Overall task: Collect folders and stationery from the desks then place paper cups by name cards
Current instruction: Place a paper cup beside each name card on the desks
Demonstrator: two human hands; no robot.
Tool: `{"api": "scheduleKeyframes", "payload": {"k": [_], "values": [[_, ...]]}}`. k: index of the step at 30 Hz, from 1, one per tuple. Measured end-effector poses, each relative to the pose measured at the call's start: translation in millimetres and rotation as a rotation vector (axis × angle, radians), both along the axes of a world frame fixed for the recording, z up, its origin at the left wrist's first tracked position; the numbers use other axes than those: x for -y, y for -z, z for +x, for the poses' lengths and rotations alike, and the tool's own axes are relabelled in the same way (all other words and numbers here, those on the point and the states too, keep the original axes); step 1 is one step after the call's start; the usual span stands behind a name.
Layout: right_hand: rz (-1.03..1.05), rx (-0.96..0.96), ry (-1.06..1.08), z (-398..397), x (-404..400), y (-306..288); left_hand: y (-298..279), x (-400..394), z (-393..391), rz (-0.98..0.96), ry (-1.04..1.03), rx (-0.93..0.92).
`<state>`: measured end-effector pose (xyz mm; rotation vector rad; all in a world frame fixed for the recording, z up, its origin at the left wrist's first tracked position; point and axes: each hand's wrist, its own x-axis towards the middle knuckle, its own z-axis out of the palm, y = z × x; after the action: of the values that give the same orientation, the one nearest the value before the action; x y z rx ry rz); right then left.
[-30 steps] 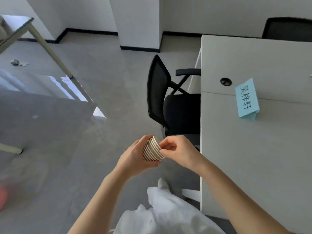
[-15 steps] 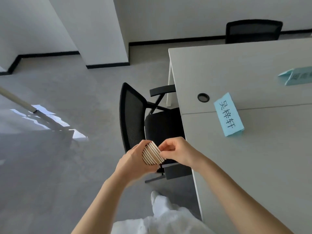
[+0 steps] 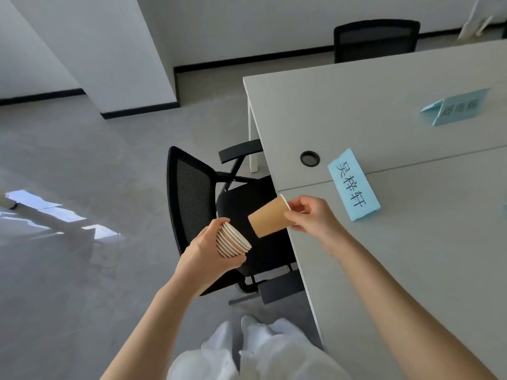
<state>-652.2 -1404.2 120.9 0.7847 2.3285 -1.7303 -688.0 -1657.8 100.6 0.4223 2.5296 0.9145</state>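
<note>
My left hand point(image 3: 210, 255) grips a nested stack of brown paper cups point(image 3: 232, 240), rims pointing right. My right hand point(image 3: 310, 216) pinches the rim of a single brown paper cup point(image 3: 270, 220), held on its side just over the left edge of the grey desk point(image 3: 397, 270). A blue folded name card point(image 3: 354, 185) with black characters lies on the desk right of that cup. A second blue name card point(image 3: 455, 106) stands farther back on the desk.
A black mesh office chair point(image 3: 197, 204) is tucked at the desk's left side, under my hands. Another black chair point(image 3: 375, 39) stands behind the desk. A round cable hole point(image 3: 310, 158) sits near the closer card. Grey floor spreads to the left.
My right hand has pulled one cup free of the stack and carried it right toward the desk edge. The view has shifted, showing more of the desk and the second card.
</note>
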Motion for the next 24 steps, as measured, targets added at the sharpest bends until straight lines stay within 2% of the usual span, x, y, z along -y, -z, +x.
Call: {"api": "scheduleKeyframes", "payload": {"k": [4, 10, 14, 18, 21, 24], "values": [[0.390, 0.035, 0.119, 3, -27, 38, -1, 1, -8, -0.008, -0.014, -0.003], [0.837, 0.203, 0.004, 12, -50, 85, -1, 3, -12, 0.002, -0.014, -0.021], [0.883, 0.271, -0.082, 21, -51, 101, 1, 7, -11, 0.014, -0.022, -0.012], [0.983, 0.334, -0.082, 22, -44, 94, 1, 12, -11, 0.026, -0.051, -0.010], [1.033, 0.302, -0.026, 17, -33, 77, -1, 16, -14, 0.046, -0.079, 0.000], [0.989, 0.182, -0.037, 5, -15, 54, -2, 23, -17, 0.055, -0.100, 0.001]]}}
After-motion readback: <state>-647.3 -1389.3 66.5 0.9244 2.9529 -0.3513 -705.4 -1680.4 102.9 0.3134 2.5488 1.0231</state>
